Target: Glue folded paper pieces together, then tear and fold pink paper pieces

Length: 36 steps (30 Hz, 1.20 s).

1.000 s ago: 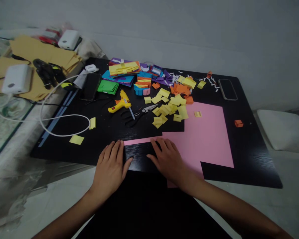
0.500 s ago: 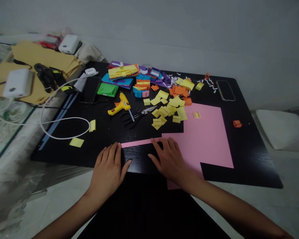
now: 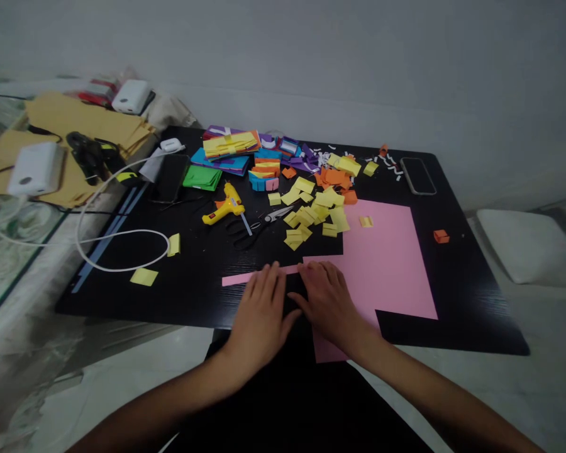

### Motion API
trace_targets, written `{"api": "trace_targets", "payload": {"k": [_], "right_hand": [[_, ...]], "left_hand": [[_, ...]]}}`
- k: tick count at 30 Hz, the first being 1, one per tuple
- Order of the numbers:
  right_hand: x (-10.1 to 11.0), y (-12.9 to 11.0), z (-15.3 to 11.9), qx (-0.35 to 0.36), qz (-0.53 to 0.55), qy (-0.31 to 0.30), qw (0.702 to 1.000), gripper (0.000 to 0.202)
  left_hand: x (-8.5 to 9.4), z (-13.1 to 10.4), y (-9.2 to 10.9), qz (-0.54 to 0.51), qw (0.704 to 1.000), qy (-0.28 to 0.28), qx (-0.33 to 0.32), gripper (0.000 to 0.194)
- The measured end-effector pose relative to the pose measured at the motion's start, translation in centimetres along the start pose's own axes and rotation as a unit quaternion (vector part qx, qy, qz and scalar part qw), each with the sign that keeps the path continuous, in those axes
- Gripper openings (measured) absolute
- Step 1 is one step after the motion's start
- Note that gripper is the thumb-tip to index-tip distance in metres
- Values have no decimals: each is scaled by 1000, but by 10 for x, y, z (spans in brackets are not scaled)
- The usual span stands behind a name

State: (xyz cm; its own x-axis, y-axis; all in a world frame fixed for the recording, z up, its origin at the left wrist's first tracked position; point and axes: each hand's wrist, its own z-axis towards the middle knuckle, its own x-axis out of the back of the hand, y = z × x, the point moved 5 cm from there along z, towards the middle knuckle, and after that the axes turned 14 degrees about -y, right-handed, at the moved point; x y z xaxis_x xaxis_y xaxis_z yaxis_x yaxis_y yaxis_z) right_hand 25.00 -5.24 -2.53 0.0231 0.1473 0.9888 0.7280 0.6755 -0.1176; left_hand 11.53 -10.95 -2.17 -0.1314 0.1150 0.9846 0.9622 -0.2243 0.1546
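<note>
A narrow pink paper strip (image 3: 236, 279) lies across the front of the black table. My left hand (image 3: 263, 314) rests over the strip's middle, fingers stretched forward and thumb apart. Just to its right, my right hand (image 3: 327, 299) presses its fingertips at the strip's right part, with the thumb spread toward the left hand. Under and beyond the right hand is a large pink sheet (image 3: 387, 258) with cut-out corners. The strip's right end is hidden by the right hand.
Behind the hands are a yellow glue gun (image 3: 226, 204), scissors (image 3: 278, 214), folded yellow papers (image 3: 316, 211) and orange pieces (image 3: 334, 178). A phone (image 3: 417, 176) lies at the right back. A white cable (image 3: 122, 231) loops at the left, near the black phone (image 3: 170, 178).
My left hand has slid right along the strip, uncovering its left end, and is now close to my right hand. The view has shifted slightly.
</note>
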Motion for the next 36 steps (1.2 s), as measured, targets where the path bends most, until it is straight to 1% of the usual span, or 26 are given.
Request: {"api": "trace_targets", "payload": {"k": [1, 3, 6, 9, 13, 22, 26, 28, 31, 33, 36], "right_hand": [[-1, 1, 0, -2, -4, -6, 1000, 42], [-2, 4, 0, -7, -7, -12, 1000, 37], [-2, 5, -1, -17, -4, -11, 1000, 38], [-3, 3, -1, -27, -4, -15, 1000, 41], [-3, 0, 0, -31, -5, -19, 999, 43], [1, 2, 2, -19, -1, -15, 1000, 43], [5, 2, 4, -10, -4, -3, 1000, 39], [8, 3, 7, -6, 2, 4, 1000, 34], [11, 5, 17, -1, 16, 6, 1000, 20], [11, 8, 24, 12, 24, -2, 1000, 17], [12, 13, 35, 31, 59, -24, 998, 17]], "left_hand": [[-6, 5, 9, -9, 1000, -9, -11, 63], [-16, 10, 20, -22, 999, -19, -14, 64], [-22, 9, 20, -30, 999, -24, -13, 66], [-21, 1, 10, -33, 999, -30, -13, 67], [-15, -13, -7, -28, 999, -28, 3, 65], [-8, -54, -47, 2, 998, 16, 65, 69], [-8, -68, -59, 11, 996, 26, 88, 71], [-8, -71, -62, 12, 995, 28, 90, 70], [-7, -71, -65, 4, 995, 33, 90, 66], [-4, -68, -68, -4, 995, 41, 87, 60], [5, -60, -75, -19, 995, 51, 83, 45]]}}
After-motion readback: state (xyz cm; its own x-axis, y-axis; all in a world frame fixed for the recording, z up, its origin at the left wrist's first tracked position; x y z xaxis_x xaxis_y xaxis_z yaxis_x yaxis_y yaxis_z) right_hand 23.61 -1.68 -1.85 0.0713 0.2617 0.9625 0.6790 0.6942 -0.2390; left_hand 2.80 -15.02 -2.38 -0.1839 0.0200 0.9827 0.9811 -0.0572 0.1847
